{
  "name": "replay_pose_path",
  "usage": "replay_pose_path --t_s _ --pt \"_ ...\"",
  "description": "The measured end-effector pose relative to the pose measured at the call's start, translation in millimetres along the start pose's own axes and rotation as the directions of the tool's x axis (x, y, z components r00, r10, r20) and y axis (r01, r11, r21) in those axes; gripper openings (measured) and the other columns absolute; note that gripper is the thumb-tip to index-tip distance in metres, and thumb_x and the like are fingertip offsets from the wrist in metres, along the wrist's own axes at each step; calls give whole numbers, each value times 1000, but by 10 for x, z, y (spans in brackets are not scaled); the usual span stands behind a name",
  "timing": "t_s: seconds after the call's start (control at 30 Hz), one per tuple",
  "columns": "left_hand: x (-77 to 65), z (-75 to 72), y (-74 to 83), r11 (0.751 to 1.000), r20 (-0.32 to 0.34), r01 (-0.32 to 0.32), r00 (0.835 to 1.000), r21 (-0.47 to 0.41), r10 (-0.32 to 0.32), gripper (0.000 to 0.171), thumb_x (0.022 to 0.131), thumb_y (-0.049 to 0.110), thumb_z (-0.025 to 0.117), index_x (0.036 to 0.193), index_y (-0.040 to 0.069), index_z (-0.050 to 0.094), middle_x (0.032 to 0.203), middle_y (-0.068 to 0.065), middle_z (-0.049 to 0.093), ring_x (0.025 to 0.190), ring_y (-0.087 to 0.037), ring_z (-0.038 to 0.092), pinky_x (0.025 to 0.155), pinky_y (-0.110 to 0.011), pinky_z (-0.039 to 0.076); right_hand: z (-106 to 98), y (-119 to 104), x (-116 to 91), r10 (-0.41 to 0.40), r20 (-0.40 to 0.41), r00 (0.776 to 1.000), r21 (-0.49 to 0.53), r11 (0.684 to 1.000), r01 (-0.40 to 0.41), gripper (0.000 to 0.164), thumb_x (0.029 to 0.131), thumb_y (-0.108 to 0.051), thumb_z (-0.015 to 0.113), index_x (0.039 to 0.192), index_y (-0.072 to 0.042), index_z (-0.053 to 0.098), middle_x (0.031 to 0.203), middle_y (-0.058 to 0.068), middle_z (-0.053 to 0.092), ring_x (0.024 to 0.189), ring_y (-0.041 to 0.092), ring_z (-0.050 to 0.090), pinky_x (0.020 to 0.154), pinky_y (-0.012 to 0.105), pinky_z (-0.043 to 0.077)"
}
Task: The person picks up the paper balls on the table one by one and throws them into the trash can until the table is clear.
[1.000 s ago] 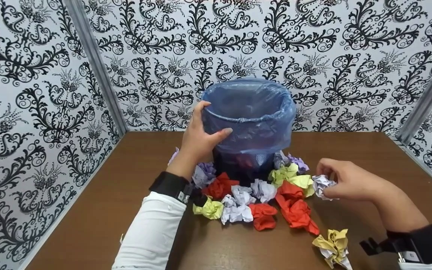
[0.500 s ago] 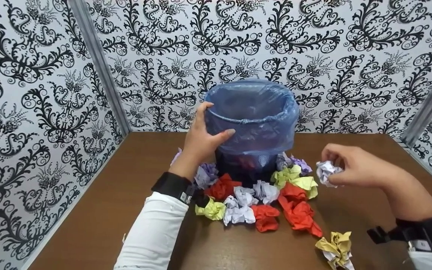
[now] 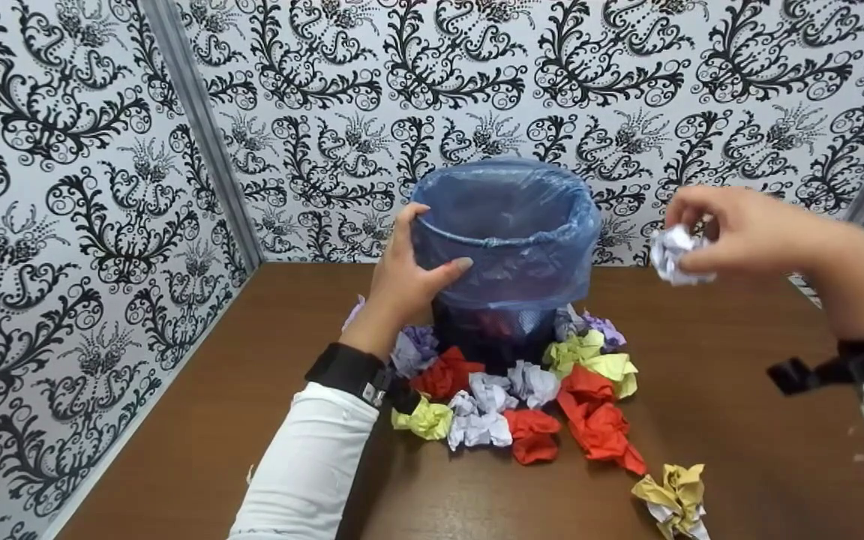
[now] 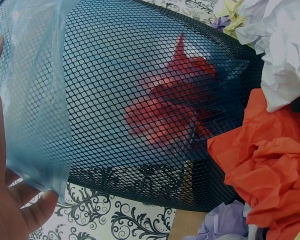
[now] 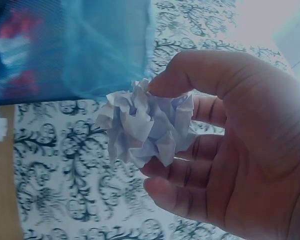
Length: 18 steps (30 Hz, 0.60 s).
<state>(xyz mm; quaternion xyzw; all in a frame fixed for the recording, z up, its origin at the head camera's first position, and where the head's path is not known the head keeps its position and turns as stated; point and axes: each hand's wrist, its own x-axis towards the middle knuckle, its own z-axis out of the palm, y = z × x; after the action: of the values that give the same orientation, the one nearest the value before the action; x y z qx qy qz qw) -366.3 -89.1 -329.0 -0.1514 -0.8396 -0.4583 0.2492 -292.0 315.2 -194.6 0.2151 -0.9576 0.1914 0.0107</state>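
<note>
A dark mesh wastebasket (image 4: 105,90) stands on the table, its top lined with a blue plastic bag (image 3: 507,270) folded over the rim. My left hand (image 3: 406,274) grips the lined rim at its left side, thumb on the front. Raised to the right of the basket, my right hand (image 3: 762,232) pinches a crumpled white paper ball (image 5: 145,125) between thumb and fingers. Through the mesh in the left wrist view, red crumpled paper (image 4: 170,105) shows inside the basket.
Crumpled paper balls lie round the basket's foot: red ones (image 3: 597,420), white ones (image 3: 477,424), yellow-green ones (image 3: 424,418) and purple ones (image 3: 603,330). A yellow-and-white ball (image 3: 673,499) lies apart at the front right of the brown table (image 3: 199,420). Patterned walls (image 3: 312,90) stand behind and left.
My right hand has lifted the white paper ball from beside the pile, up and slightly right, to about the basket rim's height. My left hand keeps its hold on the rim.
</note>
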Motion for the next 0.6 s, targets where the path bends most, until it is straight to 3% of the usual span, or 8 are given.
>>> replay_pose_path --t_s 0.27,0.6 --pt "-3 -9 5 1000 0 6 1000 -7 -6 95 67 72 83 143 46 33 147 -3 53 127 -27 57 106 -53 48 -319 -312 268 -13 -49 999 -17 1000 12 42 85 -18 81 119 -10 57 114 12 60 83 22 62 63 28 58" --pt "3 -12 4 1000 11 29 1000 -10 -29 99 64 76 82 144 46 32 149 -2 51 128 -28 57 107 -56 48 -394 -607 512 -54 -79 995 -5 999 54 44 85 -17 78 123 -11 57 115 12 58 84 24 62 63 29 59"
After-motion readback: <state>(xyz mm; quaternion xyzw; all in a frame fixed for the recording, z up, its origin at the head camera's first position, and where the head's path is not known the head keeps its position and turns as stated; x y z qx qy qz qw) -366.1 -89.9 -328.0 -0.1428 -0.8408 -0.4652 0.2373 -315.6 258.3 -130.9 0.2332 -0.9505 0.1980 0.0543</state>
